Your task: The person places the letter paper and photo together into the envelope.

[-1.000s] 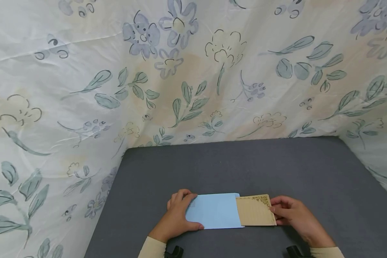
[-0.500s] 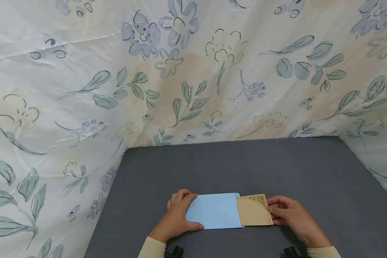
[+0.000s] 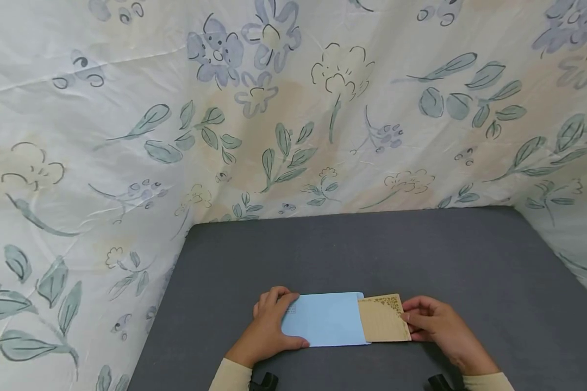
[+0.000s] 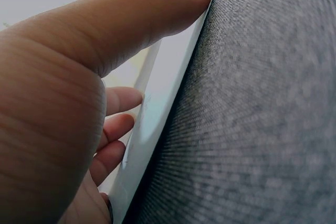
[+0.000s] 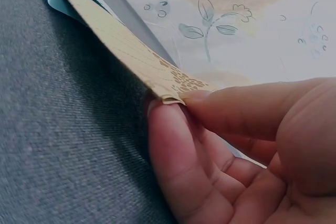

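Note:
A light blue envelope (image 3: 325, 320) lies flat on the dark grey table, its mouth facing right. My left hand (image 3: 270, 326) holds its left end, thumb at the near edge and fingers at the far edge; the left wrist view shows the thumb (image 4: 157, 11) along the paper's side. Out of the mouth sticks a folded tan letter sheet (image 3: 383, 319) with faint lines and a brown ornamental corner, its left part hidden inside. My right hand (image 3: 435, 325) pinches the sheet's outer end between thumb and fingers, seen close up in the right wrist view, where several paper layers (image 5: 172, 99) show.
The dark grey tabletop (image 3: 352, 250) extends behind and to both sides of the hands. A white cloth with flower and leaf prints (image 3: 293, 119) hangs along the back and sides. Dark wrist camera mounts (image 3: 265, 382) sit by both cream sleeves.
My right hand has moved slightly left with the letter sheet, so a shorter part of it shows outside the envelope. The left hand and the envelope have stayed in place.

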{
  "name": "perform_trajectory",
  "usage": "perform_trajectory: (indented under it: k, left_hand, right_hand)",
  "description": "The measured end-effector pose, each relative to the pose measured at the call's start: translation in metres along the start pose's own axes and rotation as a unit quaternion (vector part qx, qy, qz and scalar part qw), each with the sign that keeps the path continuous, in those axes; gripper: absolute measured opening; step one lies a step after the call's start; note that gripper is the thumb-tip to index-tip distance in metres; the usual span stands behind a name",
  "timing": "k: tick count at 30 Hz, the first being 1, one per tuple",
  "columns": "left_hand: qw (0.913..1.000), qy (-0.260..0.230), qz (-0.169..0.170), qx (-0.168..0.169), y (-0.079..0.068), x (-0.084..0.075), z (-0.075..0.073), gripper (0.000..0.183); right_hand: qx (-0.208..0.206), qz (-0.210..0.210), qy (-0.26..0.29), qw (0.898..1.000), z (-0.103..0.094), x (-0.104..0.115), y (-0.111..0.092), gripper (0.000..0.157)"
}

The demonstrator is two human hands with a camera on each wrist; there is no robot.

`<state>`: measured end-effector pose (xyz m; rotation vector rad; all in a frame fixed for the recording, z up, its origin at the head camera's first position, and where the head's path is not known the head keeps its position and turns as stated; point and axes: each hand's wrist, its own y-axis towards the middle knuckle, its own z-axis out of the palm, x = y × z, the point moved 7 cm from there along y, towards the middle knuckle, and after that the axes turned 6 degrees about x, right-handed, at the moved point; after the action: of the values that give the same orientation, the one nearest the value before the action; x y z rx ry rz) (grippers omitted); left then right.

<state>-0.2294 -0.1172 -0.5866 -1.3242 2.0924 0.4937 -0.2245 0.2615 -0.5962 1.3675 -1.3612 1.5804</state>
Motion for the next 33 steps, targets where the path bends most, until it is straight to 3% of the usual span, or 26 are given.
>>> perform_trajectory:
  k: [33]
  left_hand:
    - [0.9999,-0.01,0.003,0.004,0.001,-0.003,-0.005,0.099]
  right_hand:
    - [0.002,-0.007,0.014,1.0,0.019,0.003,0.006,0.03]
